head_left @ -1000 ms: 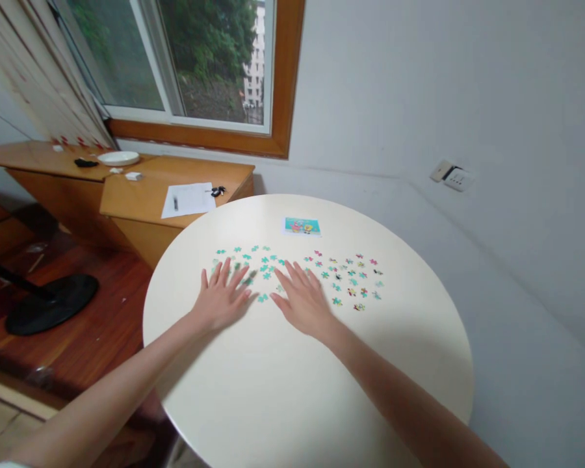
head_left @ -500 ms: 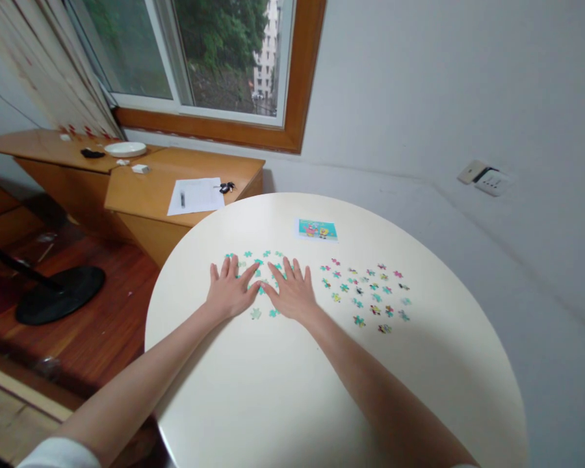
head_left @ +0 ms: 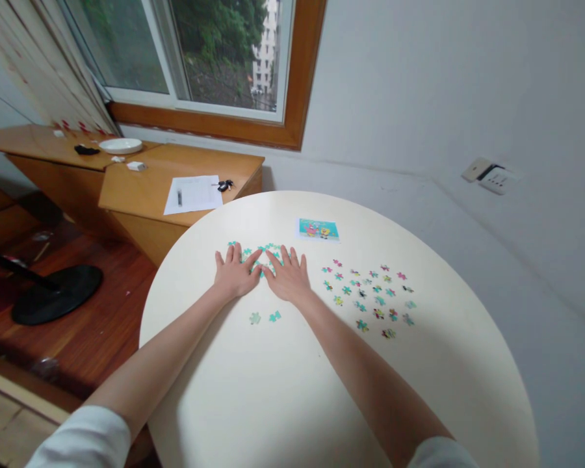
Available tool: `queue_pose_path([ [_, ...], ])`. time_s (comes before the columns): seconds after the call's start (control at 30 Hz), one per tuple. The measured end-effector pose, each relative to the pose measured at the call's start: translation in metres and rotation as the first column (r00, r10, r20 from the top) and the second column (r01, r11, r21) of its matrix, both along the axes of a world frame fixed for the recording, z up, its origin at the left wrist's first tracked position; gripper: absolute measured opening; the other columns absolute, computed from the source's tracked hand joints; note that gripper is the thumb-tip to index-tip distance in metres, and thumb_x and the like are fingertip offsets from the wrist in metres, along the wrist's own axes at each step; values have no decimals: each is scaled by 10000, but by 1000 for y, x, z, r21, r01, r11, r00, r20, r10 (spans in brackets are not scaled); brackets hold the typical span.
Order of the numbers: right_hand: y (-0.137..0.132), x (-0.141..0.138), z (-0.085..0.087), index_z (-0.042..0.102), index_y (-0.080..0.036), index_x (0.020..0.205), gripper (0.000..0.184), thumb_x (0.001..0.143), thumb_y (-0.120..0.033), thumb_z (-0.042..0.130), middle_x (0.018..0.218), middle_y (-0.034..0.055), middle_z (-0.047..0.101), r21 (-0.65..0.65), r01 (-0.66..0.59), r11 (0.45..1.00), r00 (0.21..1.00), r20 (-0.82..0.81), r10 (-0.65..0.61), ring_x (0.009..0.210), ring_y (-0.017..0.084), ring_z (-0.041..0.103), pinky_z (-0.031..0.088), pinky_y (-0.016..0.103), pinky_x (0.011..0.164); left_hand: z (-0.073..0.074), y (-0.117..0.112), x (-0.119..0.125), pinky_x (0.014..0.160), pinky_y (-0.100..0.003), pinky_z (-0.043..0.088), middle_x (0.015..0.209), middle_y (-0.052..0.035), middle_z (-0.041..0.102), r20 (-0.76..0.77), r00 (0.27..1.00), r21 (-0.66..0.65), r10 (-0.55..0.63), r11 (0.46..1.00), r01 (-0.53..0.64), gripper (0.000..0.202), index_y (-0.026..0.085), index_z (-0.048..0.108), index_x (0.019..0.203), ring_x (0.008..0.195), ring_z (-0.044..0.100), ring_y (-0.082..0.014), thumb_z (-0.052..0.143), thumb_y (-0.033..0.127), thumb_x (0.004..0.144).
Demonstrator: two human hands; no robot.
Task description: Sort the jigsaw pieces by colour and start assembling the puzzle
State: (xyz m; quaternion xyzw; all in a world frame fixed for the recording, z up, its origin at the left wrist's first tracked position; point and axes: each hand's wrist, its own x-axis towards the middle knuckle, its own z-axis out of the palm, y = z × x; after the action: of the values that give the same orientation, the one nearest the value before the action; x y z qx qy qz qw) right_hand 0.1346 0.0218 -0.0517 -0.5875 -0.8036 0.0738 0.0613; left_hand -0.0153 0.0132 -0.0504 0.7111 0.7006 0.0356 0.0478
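My left hand (head_left: pixel 234 276) and my right hand (head_left: pixel 286 278) lie flat and open, side by side with thumbs touching, on a round cream table (head_left: pixel 292 390). Under and just beyond their fingers is a bunch of teal puzzle pieces (head_left: pixel 266 250). Two loose teal pieces (head_left: pixel 264 317) lie on the table just behind my hands. To the right of my right hand, several mixed-colour puzzle pieces (head_left: pixel 370 299) are spread out. A small picture card (head_left: pixel 318 229) lies beyond them near the far edge.
A wooden desk (head_left: pixel 141 195) stands left of the table with a sheet of paper (head_left: pixel 194 193), keys (head_left: pixel 225 185) and a white dish (head_left: pixel 120 145). A black round stand base (head_left: pixel 56 294) sits on the wooden floor. The wall is close on the right.
Both hands slid forward and together across the table, pushing the teal pieces into a tighter bunch. Two teal pieces were left behind them. The view shifted slightly.
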Motion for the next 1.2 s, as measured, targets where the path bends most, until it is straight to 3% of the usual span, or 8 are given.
queue_pose_path([
  [0.3, -4, 3, 0, 299, -206, 1475, 610, 963, -526, 214, 1536, 151, 275, 125, -4, 992, 998, -69, 12, 1425, 286, 211, 118, 515, 1131, 1, -2, 1, 1113, -589, 130, 1555, -137, 236, 14, 1000, 60, 0, 998, -1, 577, 286, 344, 1453, 1425, 201, -340, 223, 520, 939],
  [0.4, -10, 8, 1, 279, -222, 1482, 551, 984, -446, 205, 1531, 121, 301, 208, -23, 978, 987, -151, 56, 1425, 238, 226, 123, 485, 1143, 4, -10, 1, 1129, -569, 127, 1543, -140, 266, 80, 996, 177, -26, 984, 11, 575, 247, 280, 1481, 1423, 229, -297, 200, 464, 955],
  [0.53, -31, 17, 2, 271, -233, 1483, 522, 991, -387, 184, 1548, 72, 272, 224, -58, 973, 974, -199, 104, 1435, 201, 202, 131, 474, 1153, 3, -38, 3, 1159, -518, 82, 1518, -122, 333, 101, 965, 356, -242, 914, 192, 573, 225, 181, 1507, 1415, 264, -231, 239, 381, 958],
  [0.67, -62, 28, 4, 268, -223, 1484, 520, 988, -371, 213, 1559, 67, 239, 232, -175, 957, 965, -151, 213, 1447, 200, 160, 122, 467, 1160, -9, -75, 7, 1150, -543, 41, 1543, -138, 268, 25, 916, 355, -399, 860, 365, 629, 191, 146, 1513, 1431, 208, -278, 288, 429, 949],
  [0.77, -86, 36, 8, 250, -220, 1490, 530, 991, -390, 192, 1562, 62, 230, 212, -185, 960, 960, -169, 223, 1449, 198, 151, 132, 465, 1160, -14, -90, 8, 1144, -551, 13, 1553, -144, 233, -20, 861, 336, -509, 807, 485, 681, 167, 148, 1512, 1436, 177, -301, 300, 503, 939],
  [0.97, -128, 61, 10, 240, -205, 1492, 543, 988, -398, 178, 1561, 66, 230, 163, -162, 973, 965, -179, 191, 1447, 195, 160, 149, 467, 1158, -11, -101, 16, 1157, -514, -15, 1548, -102, 257, -93, 675, 224, -732, 645, 731, 686, 200, 232, 1494, 1440, 169, -282, 322, 570, 923],
  [1.1, -138, 91, 5, 290, -180, 1474, 529, 980, -357, 228, 1557, 97, 234, 231, -165, 959, 977, -92, 190, 1447, 228, 161, 135, 500, 1149, -15, -102, 18, 1160, -493, -34, 1532, -98, 293, -110, 641, 215, -760, 611, 762, 690, 213, 209, 1498, 1421, 240, -263, 316, 581, 924],
  [1.2, -120, 121, 3, 301, -177, 1469, 523, 969, -323, 259, 1529, 114, 305, 351, -46, 935, 992, -92, 84, 1434, 230, 207, 111, 491, 1150, -20, -94, 17, 1159, -492, -31, 1523, -98, 316, -123, 624, 236, -772, 588, 774, 681, 228, 204, 1499, 1403, 284, -266, 337, 568, 925],
])
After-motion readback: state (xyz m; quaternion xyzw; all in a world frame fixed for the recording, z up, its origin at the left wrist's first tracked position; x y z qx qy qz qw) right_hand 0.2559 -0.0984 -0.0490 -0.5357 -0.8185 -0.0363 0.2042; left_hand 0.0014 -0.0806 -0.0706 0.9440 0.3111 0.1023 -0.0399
